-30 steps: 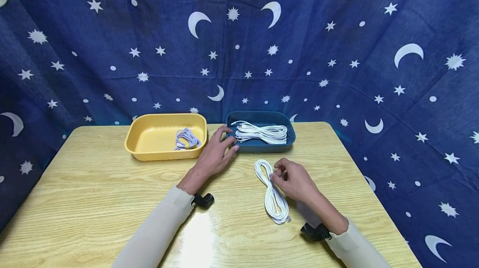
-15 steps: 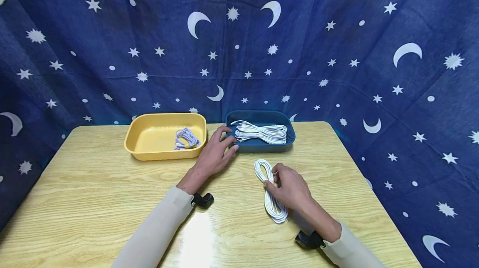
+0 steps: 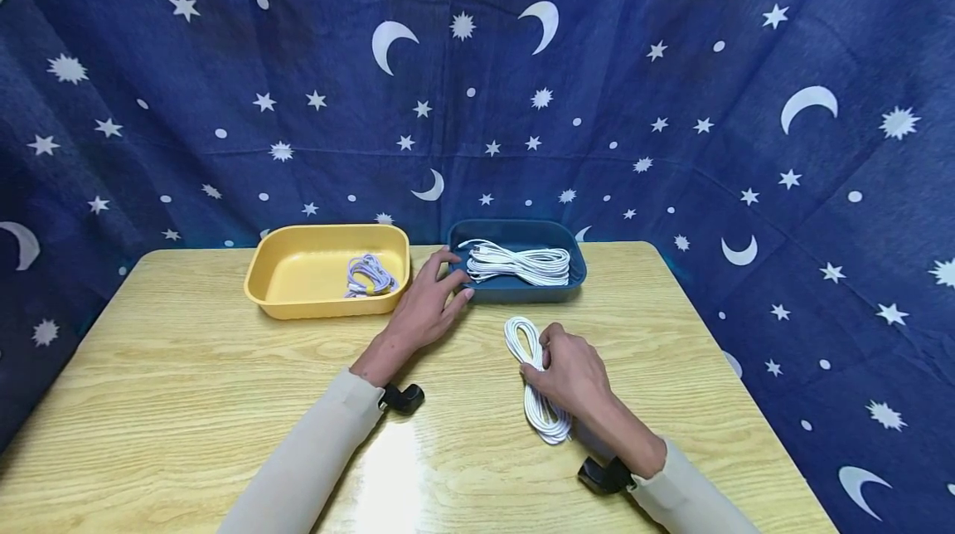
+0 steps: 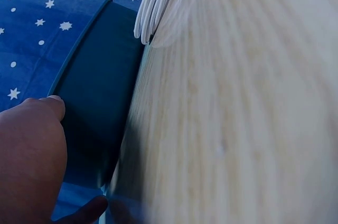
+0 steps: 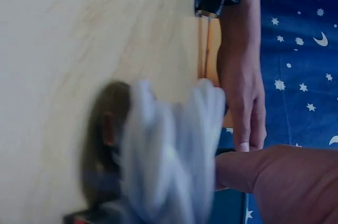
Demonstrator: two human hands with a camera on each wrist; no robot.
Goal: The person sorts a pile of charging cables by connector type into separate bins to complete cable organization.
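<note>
My right hand (image 3: 574, 372) pinches the middle of a white cable (image 3: 539, 414), coiled into a long figure-eight bundle, between thumb and fingers. Large and blurred, the same bundle fills the lower middle of the right wrist view. Whether it touches the table cannot be told. At the left end of a dark blue box (image 3: 522, 295), my left hand (image 3: 421, 310) rests with spread, slightly bent fingers touching the rim. In the left wrist view the thumb lies against the box's edge. Another white coiled cable (image 3: 522, 264) lies in this box.
A yellow box (image 3: 287, 310) stands left of the blue one, holding a light purple cable (image 3: 370, 275) with a yellow tie in its right part. Both stand near the back edge of the wooden table (image 3: 224, 418), before a dark blue curtain (image 3: 477, 103) patterned with stars and moons.
My right hand has moved left and slightly down onto the white cable bundle, and its thumb and fingers have closed on the middle. The left hand has stayed at the blue box.
</note>
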